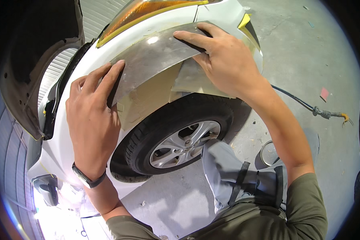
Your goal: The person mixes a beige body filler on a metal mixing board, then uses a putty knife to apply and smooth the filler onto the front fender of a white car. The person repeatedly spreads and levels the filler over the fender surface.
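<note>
Noted at far left: raised dark hood point(22, 60), then glossy white fender point(56, 154). Next, left hand point(93, 106) closed over the near end of a curved grey sheet point(148, 60), two fingertips pressed to its face, thumb mostly hidden. At centre: same sheet, bowed along the fender between amber headlamp point(128, 14) and wheel arch. Judged complete: yellow tape point(176, 7) along the headlamp edge, sheet fitted to the curve. Judged outstanding: sheet apparently unfastened, dependent on both hands; tan area point(156, 92) below, matte and uneven-edged, seemingly unfinished. Sheet thin, smooth, dully reflective; exact material not determinable. Lower down: ribbed black tyre point(136, 150) around silver spoked wheel point(174, 149). Toward right: right hand point(230, 60) pinching the sheet's far end, fingers parted on top, thumb under the lower edge. At far right: slim black hose point(293, 97) across scuffed concrete floor point(308, 52).
</note>
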Tool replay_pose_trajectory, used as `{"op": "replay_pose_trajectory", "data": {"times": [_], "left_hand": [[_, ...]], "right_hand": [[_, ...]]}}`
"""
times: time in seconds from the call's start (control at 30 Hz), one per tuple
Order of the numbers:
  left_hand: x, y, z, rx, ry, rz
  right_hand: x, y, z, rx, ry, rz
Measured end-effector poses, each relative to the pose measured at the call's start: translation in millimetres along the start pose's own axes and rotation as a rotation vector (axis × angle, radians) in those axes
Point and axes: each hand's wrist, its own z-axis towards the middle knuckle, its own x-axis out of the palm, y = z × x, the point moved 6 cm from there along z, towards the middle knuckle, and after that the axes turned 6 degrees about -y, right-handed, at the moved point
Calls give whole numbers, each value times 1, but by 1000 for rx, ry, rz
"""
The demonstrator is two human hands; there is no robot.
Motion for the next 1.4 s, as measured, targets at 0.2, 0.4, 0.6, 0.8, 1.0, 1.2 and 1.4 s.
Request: {"op": "replay_pose_trajectory", "data": {"times": [0.2, 0.4, 0.6, 0.8, 1.0, 1.2, 1.4], "left_hand": [[7, -7, -30, -78, 45, -7], [21, -22, -75, -124, 50, 74], [46, -31, -128, -103, -5, 118], [64, -39, -158, -64, -8, 186], [43, -52, -152, -70, 188, 93], [-2, -41, -78, -9, 45, 116], [-7, -13, -1, 103, -78, 144]], "right_hand": [[3, 7, -30, 49, 13, 50], [21, 17, -74, 75, -17, 62], [49, 16, -124, 56, -96, 98], [65, 18, -158, 49, -107, 87], [32, 29, -157, 63, 47, 12], [-10, 19, -85, 45, -18, 4], [-19, -4, -10, -19, -92, -10]]}}
